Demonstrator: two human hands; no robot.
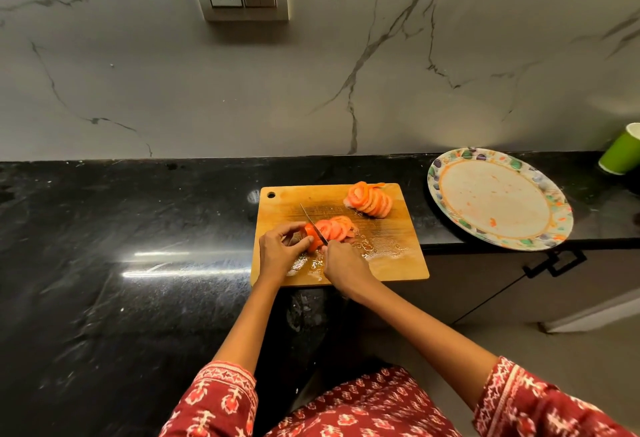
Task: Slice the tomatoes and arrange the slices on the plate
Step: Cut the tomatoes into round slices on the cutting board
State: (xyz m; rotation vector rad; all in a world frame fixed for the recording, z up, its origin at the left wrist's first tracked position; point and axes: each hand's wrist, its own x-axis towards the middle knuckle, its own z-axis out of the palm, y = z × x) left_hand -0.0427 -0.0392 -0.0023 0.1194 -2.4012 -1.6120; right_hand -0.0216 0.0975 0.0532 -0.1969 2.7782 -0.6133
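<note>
At the centre of the frame, the left hand [280, 248] pinches the uncut end of a tomato [313, 237] on the board [388, 263]. The right hand [341, 263] grips the knife [313, 223], whose blade stands in the tomato. Cut slices [337, 227] lean beside it. A second row [370, 200] lies at the board's upper edge. The plate [498, 199] is at the right, apart from the board.

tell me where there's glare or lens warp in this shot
Head view: bright streaks of glare on the black counter left of the cutting board; wide-angle warp bows the counter's back edge and tilts the green cup; wet juice glints by the knife; sleeves blurred.
</note>
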